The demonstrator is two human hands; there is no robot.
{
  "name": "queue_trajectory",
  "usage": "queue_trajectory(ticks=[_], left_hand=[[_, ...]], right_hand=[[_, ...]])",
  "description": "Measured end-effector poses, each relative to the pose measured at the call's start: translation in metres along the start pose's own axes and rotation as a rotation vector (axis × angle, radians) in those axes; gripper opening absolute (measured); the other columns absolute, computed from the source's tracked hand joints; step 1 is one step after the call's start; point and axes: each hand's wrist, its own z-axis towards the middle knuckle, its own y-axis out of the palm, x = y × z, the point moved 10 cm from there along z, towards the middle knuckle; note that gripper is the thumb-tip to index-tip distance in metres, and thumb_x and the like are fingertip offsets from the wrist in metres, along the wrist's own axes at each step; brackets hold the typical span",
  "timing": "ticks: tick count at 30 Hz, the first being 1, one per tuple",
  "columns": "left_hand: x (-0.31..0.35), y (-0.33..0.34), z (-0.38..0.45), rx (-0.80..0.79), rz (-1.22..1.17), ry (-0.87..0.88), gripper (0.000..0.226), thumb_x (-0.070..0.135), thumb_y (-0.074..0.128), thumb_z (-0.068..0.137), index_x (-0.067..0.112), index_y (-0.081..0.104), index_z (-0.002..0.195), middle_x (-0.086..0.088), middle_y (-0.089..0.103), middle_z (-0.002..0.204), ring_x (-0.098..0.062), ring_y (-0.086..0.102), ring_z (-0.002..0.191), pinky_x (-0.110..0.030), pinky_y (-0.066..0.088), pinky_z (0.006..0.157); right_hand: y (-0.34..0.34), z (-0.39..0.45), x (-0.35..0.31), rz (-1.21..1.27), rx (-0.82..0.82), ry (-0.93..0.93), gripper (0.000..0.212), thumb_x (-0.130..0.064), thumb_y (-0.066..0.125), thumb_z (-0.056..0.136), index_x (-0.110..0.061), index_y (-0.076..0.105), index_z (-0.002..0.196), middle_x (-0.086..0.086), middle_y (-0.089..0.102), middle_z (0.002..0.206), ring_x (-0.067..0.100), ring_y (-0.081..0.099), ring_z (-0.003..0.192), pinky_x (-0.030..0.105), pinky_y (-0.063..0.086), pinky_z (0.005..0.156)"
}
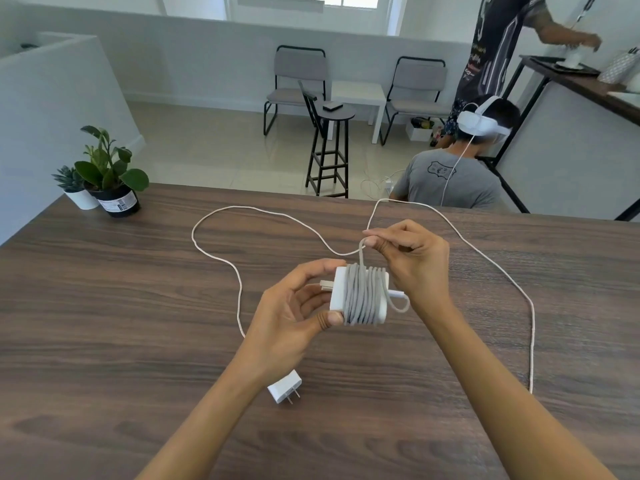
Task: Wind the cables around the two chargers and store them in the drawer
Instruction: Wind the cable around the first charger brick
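**Winding the first charger: items on hand, largest first**

Spanning the whole foreground, the dark wood-grain desk (104, 306) carries everything; no drawer is in view.

Loose white cable (239, 292): lies in wide loops across the desk, one run trailing off toward the right edge. Slack left free, probably so it can feed the winding.

Left hand (294, 306): fingers closed on the plug end of the wound charger (360, 296), thumb pressing the nearest coils, likely to keep them from slipping.

Right hand (408, 251): fingers pinched on the cable just above the coils, lifting it taut for what looks like the next turn.

Wound charger: held above the desk between both hands, prongs pointing left, several grey turns around its body.

Second charger (284, 389): lies on the desk beneath the left forearm, prongs out, unwound.
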Motion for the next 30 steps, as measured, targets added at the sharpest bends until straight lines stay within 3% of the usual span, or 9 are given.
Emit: queue_trajectory(ticks=[3,5,7,11,14,17,21,25,30], left_hand=[[0.008,-0.007,0.002,0.049,-0.035,0.040,0.064,0.032,0.082,0.067,0.007,0.054,0.119,0.007,0.066,0.113,-0.011,0.061,0.100,-0.020,0.048,0.085],[0.012,-0.019,0.006,0.135,-0.047,0.055,0.067,0.042,0.081,0.065,0.010,0.055,0.119,0.006,0.066,0.115,-0.010,0.061,0.104,-0.020,0.049,0.084],[0.011,-0.034,0.010,0.239,-0.082,0.074,0.058,0.030,0.082,0.069,0.012,0.056,0.118,0.007,0.066,0.114,-0.007,0.061,0.105,-0.018,0.049,0.083],[0.005,-0.062,0.020,0.450,-0.137,0.104,0.040,0.005,0.068,0.078,0.014,0.055,0.116,0.005,0.064,0.112,0.004,0.063,0.098,-0.010,0.048,0.078],[0.005,-0.075,0.026,0.550,-0.071,0.130,0.039,-0.004,0.063,0.084,0.010,0.053,0.119,0.009,0.064,0.107,0.007,0.063,0.092,-0.009,0.048,0.076],[0.001,-0.078,0.031,0.559,0.057,0.122,0.042,-0.004,0.064,0.084,0.012,0.053,0.120,0.012,0.063,0.110,0.005,0.063,0.092,-0.012,0.049,0.078],[-0.006,-0.078,0.032,0.529,0.148,0.106,0.042,-0.003,0.066,0.083,0.015,0.054,0.119,0.015,0.063,0.109,0.001,0.064,0.094,-0.014,0.049,0.080],[-0.011,-0.072,0.028,0.488,0.210,0.098,0.044,-0.003,0.067,0.082,0.020,0.054,0.117,0.008,0.064,0.112,-0.002,0.065,0.096,-0.018,0.051,0.083],[-0.023,-0.059,0.025,0.394,0.227,0.043,0.049,-0.006,0.067,0.080,0.017,0.054,0.122,-0.002,0.065,0.115,-0.017,0.064,0.104,-0.038,0.050,0.095]], right_hand=[[0.003,-0.004,0.023,0.051,-0.004,0.135,0.019,-0.011,0.076,0.074,-0.018,0.073,0.092,0.006,0.068,0.073,0.019,0.060,0.063,0.035,0.051,0.063],[0.007,-0.012,0.036,0.077,-0.020,0.205,0.021,-0.011,0.077,0.074,-0.020,0.072,0.093,0.002,0.067,0.072,0.012,0.057,0.064,0.036,0.050,0.066],[0.014,-0.023,0.040,0.056,-0.045,0.216,0.021,-0.014,0.078,0.073,-0.024,0.073,0.090,-0.006,0.066,0.068,0.005,0.055,0.063,0.029,0.047,0.064],[0.033,-0.047,0.039,0.007,-0.127,0.196,0.015,-0.019,0.080,0.070,-0.021,0.077,0.085,-0.004,0.070,0.071,0.014,0.066,0.067,0.028,0.052,0.065],[0.039,-0.060,0.020,-0.116,-0.145,0.022,0.011,-0.020,0.080,0.072,-0.019,0.078,0.083,-0.008,0.066,0.067,0.003,0.056,0.056,0.026,0.048,0.052],[0.035,-0.068,-0.007,-0.252,-0.096,-0.188,0.005,-0.019,0.078,0.076,-0.017,0.078,0.080,-0.005,0.064,0.065,0.003,0.047,0.052,0.023,0.044,0.043],[0.025,-0.073,-0.036,-0.251,-0.039,-0.342,0.001,-0.016,0.076,0.079,-0.016,0.077,0.079,-0.003,0.064,0.066,0.013,0.056,0.055,0.026,0.045,0.043],[0.020,-0.069,-0.055,-0.255,-0.044,-0.396,0.004,-0.017,0.074,0.082,-0.017,0.076,0.078,-0.004,0.063,0.067,0.015,0.054,0.055,0.030,0.044,0.044],[0.009,-0.052,-0.064,-0.296,-0.009,-0.423,0.008,-0.014,0.075,0.081,-0.022,0.076,0.079,-0.006,0.065,0.071,0.014,0.053,0.063,0.030,0.044,0.049]])
